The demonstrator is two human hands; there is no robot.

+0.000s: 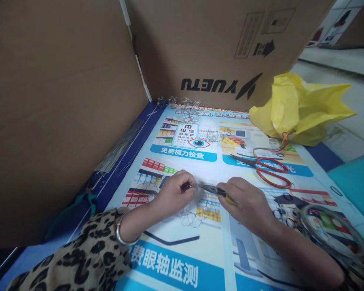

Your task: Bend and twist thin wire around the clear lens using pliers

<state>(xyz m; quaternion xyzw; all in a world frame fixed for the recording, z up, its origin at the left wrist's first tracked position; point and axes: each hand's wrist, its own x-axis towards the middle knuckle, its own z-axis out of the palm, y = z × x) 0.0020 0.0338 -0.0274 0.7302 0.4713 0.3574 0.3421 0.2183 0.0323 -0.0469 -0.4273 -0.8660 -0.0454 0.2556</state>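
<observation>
Near the middle of the table, my left hand (178, 190) pinches a thin wire (191, 186) between thumb and fingers. From this pinch, fine loops of wire (197, 212) hang down over the printed sheet. My right hand (245, 202) is wrapped round the yellow handles of needle-nose pliers (210, 188). The tips of the pliers point left and meet the wire right beside my left fingertips. Whether the jaws are closed on it is too small to tell.
Red-handled scissors (271, 169) lie beyond my right hand, near a yellow bag (291, 109). Straight wires (121, 147) and teal-handled pliers (89, 198) lie at left by the cardboard wall (63, 101). A wire coil (305, 226) sits at right; tangled wire pieces (185, 102) lie at the back.
</observation>
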